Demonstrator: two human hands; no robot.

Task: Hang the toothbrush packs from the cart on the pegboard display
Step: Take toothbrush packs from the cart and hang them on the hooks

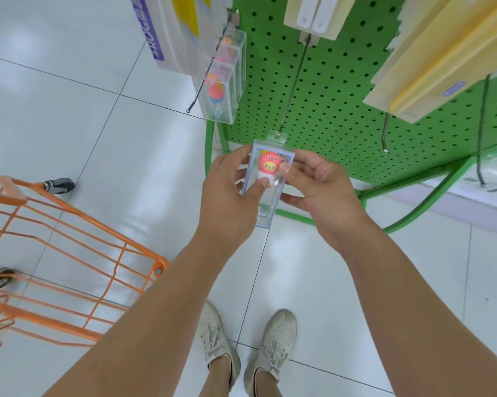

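A clear toothbrush pack (271, 164) with a pink cartoon head inside is held upright in front of me, its hang tab pointing up. My left hand (230, 196) grips its left side, thumb across the front. My right hand (316, 184) pinches its right edge, thumb on the front. The pack sits just below the tip of a bare metal peg (294, 81) on the green pegboard (341, 104). Similar clear packs (227, 81) hang on another peg at the upper left. The orange wire cart (55, 253) stands at the left.
Cream-coloured boxed goods (442, 53) hang at the upper right of the board, and white packs (170, 32) at the upper left. Another bare peg (385, 136) juts out on the right. The display's green frame (413, 207) curves along the white tiled floor. My shoes (247, 345) are below.
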